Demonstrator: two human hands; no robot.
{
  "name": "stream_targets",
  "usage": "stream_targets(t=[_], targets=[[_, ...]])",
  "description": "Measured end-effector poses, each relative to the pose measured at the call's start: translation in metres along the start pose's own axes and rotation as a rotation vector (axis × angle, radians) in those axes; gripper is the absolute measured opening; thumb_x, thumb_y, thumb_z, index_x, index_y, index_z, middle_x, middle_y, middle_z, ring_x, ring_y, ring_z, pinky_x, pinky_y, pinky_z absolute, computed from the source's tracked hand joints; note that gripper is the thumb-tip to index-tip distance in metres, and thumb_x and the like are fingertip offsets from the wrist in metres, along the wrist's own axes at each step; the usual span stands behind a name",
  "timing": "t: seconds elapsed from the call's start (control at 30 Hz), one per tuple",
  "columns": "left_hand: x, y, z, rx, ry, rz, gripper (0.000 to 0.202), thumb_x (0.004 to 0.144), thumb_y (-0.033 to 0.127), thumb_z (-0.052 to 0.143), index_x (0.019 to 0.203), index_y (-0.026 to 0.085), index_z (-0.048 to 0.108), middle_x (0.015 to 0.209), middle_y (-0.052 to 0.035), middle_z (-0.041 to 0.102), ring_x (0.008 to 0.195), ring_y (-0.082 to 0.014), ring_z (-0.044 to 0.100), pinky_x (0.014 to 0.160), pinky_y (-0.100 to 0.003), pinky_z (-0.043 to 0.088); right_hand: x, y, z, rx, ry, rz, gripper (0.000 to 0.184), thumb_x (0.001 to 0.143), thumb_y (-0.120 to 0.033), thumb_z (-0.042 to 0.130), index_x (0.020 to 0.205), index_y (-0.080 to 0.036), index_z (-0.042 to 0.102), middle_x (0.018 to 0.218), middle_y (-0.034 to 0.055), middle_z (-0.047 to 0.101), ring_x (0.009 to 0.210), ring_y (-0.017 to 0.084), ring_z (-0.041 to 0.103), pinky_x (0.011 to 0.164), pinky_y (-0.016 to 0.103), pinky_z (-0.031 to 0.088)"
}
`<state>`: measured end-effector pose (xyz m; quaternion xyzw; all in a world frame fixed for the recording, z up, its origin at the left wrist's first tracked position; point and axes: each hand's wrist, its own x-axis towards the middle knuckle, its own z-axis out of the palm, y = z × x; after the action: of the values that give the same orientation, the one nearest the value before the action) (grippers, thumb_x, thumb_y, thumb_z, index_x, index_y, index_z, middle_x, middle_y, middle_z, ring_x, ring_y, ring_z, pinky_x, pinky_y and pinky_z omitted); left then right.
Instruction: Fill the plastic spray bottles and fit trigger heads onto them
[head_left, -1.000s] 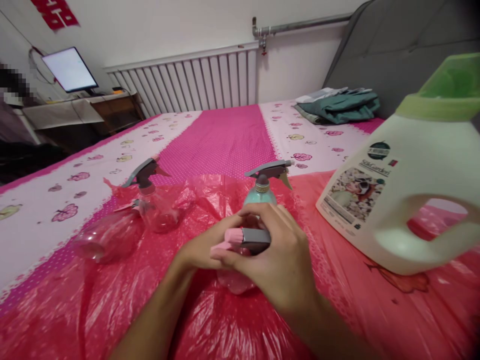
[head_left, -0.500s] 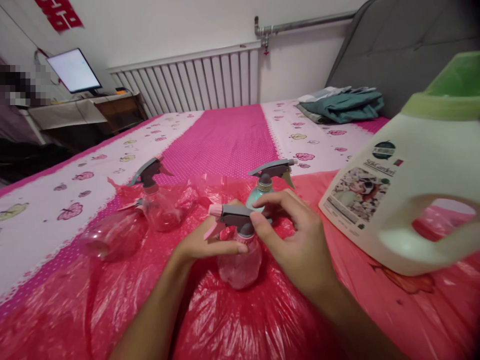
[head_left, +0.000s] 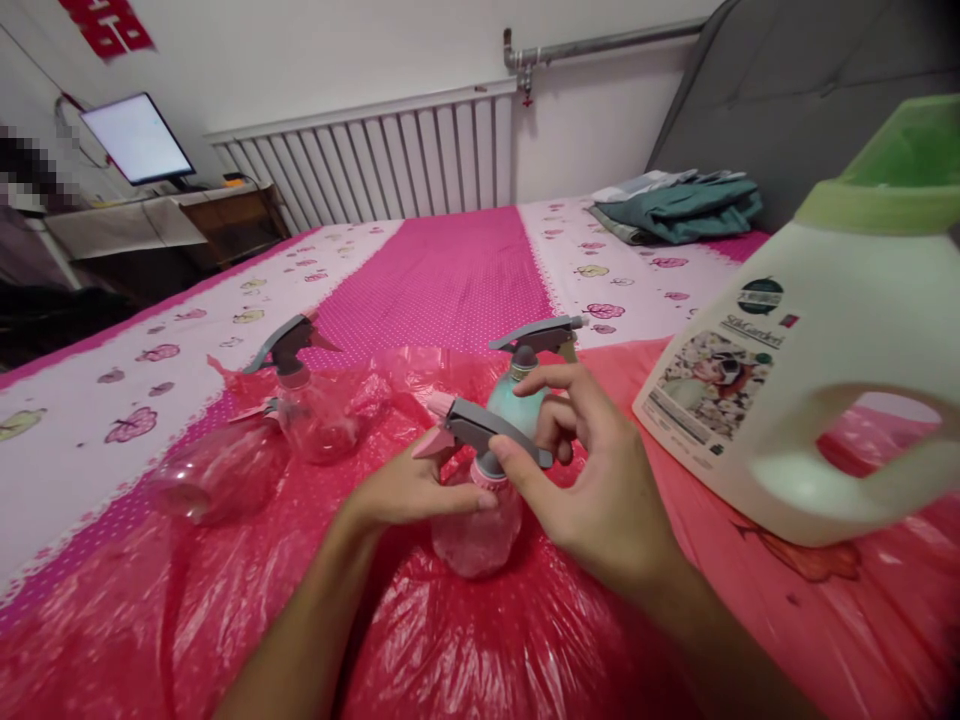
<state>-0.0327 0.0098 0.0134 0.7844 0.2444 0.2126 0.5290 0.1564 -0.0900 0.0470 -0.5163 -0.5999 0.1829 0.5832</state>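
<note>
A small pink spray bottle [head_left: 480, 525] stands on a red plastic sheet [head_left: 465, 640]. My left hand [head_left: 409, 490] is wrapped round its neck just under the collar. My right hand [head_left: 585, 475] pinches the rear of its grey trigger head [head_left: 480, 425], which has a pink nozzle and sits tilted on the bottle. Right behind it stands a teal spray bottle [head_left: 521, 385] with a grey trigger, partly hidden by my right fingers.
A clear spray bottle [head_left: 311, 400] stands at the left with a clear bottle body [head_left: 217, 470] lying beside it. A big white detergent jug [head_left: 817, 360] with a green cap looms at the right. Folded clothes [head_left: 675, 205], a radiator and a monitor are farther off.
The grey trigger head has turned and tilted on the pink bottle. My right hand shifted from covering the head to pinching its rear end; my left hand stayed on the neck.
</note>
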Motion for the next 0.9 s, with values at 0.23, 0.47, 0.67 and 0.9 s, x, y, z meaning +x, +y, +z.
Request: stream_targets(t=[0.23, 0.47, 0.67, 0.9], targets=[[0.001, -0.003, 0.0, -0.077, -0.077, -0.02, 0.069, 0.076, 0.049, 0.087, 0.135, 0.022, 0.064, 0.142, -0.0101, 0.065, 0.136, -0.0353, 0.055, 0.119, -0.053, 0.04, 0.001, -0.003, -0.003, -0.027, -0.065, -0.094, 0.031, 0.086, -0.017, 0.063, 0.116, -0.024, 0.059, 0.061, -0.011, 0.034, 0.052, 0.011, 0.04, 0.053, 0.025, 0.033], [0.005, 0.006, 0.0, -0.037, -0.196, -0.048, 0.051, 0.088, 0.048, 0.078, 0.129, 0.019, 0.069, 0.134, -0.0118, 0.071, 0.133, -0.0341, 0.061, 0.115, -0.05, 0.045, -0.003, -0.002, -0.003, -0.104, -0.04, -0.134, 0.03, 0.088, -0.014, 0.06, 0.115, -0.026, 0.062, 0.057, -0.0109, 0.032, 0.048, 0.01, 0.038, 0.052, 0.024, 0.031], [0.008, 0.012, 0.005, -0.051, -0.194, 0.077, 0.042, 0.091, 0.041, 0.077, 0.128, 0.022, 0.071, 0.137, -0.0105, 0.07, 0.133, -0.0307, 0.06, 0.119, -0.048, 0.042, -0.004, -0.011, -0.001, -0.14, -0.035, -0.078, 0.025, 0.089, -0.015, 0.058, 0.109, -0.024, 0.069, 0.053, -0.0099, 0.033, 0.044, 0.009, 0.036, 0.05, 0.025, 0.031], [0.004, 0.01, -0.003, -0.114, -0.217, 0.02, 0.041, 0.082, 0.043, 0.085, 0.115, 0.021, 0.074, 0.116, -0.0074, 0.075, 0.122, -0.0302, 0.065, 0.108, -0.043, 0.05, -0.006, -0.011, -0.006, 0.02, -0.164, -0.071, 0.03, 0.098, -0.028, 0.064, 0.128, -0.027, 0.063, 0.055, -0.0108, 0.036, 0.044, 0.01, 0.038, 0.047, 0.024, 0.031]])
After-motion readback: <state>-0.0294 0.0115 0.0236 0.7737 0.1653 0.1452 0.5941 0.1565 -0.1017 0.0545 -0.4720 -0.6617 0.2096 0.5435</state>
